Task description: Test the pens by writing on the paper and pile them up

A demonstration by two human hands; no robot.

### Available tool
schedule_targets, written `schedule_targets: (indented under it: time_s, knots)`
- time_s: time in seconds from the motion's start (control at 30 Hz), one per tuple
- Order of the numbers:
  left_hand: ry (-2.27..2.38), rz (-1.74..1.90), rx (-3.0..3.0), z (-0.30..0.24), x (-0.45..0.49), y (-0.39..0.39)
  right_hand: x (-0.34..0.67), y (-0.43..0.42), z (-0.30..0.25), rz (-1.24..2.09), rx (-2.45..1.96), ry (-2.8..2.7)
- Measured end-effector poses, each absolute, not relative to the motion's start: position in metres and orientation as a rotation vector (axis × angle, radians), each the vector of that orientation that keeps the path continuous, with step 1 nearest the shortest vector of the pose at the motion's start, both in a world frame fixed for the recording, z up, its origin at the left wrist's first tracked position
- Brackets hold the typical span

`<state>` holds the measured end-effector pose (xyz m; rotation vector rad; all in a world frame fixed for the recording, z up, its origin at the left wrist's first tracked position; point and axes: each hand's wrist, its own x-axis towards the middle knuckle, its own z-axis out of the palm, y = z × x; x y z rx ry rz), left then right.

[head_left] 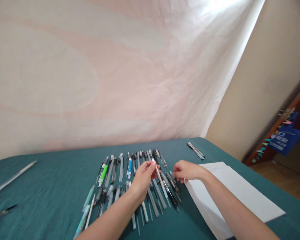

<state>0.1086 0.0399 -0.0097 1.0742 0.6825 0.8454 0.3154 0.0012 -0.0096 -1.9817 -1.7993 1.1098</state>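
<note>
Lower centre, the left hand (145, 177) pinches a pen (159, 175), which slants down-right from its fingertips; the right hand (187, 171) curls nearby, contents unclear.

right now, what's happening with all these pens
A person is handling pens at a dark green table. The left hand holds a slim pale pen over the rough rows spread out there. The right hand is curled near the right end of those rows; whether it holds anything is hard to tell. White paper lies to the right, partly beneath the right forearm, and a small group of pens sits apart, farther back.
</note>
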Motion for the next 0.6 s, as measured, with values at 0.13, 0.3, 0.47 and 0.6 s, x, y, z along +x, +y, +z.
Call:
schedule_targets:
  time_s: [0.13, 0.3, 0.47, 0.6]
  knots:
    - [0.696, 0.815, 1.073, -0.015, 0.109, 0.04, 0.315, 0.003, -0.017, 1.19, -2.041, -1.829]
    - [0.684, 0.797, 1.042, -0.02, 0.11, 0.038, 0.314, 0.004, -0.019, 1.207, -2.098, -1.828]
    - [0.669, 0.772, 1.014, -0.023, 0.111, 0.039, 0.315, 0.003, -0.018, 1.173, -2.153, -1.844]
    - [0.658, 0.758, 1.016, -0.023, 0.11, 0.039, 0.312, 0.001, -0.017, 1.154, -2.151, -1.868]
